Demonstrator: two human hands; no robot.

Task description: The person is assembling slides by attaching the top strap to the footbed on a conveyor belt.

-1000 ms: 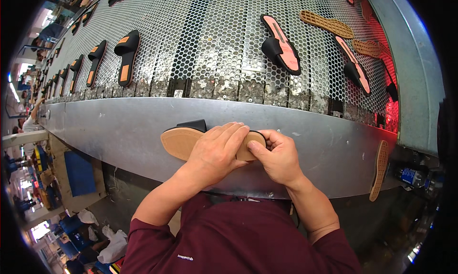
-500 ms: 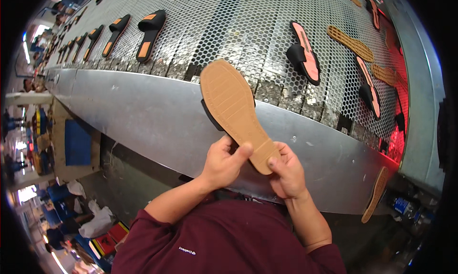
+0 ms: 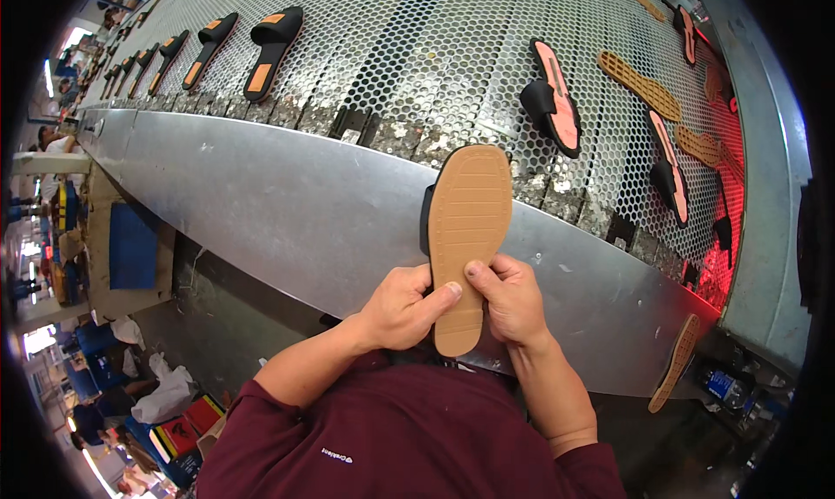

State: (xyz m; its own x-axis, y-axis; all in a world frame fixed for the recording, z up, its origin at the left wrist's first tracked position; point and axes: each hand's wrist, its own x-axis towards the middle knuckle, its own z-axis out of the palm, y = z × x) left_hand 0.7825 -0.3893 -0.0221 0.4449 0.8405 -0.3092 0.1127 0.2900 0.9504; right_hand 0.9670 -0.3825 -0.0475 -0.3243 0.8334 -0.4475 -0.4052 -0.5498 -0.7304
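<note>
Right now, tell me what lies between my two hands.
The head view shows the tan sandal sole between the left hand and the right hand.

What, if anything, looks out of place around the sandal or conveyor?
One tan sole lies alone at the right end of the metal ledge, while other loose soles lie on the mesh conveyor. The sandal held in the left hand and right hand shows no obvious underside damage.
</note>
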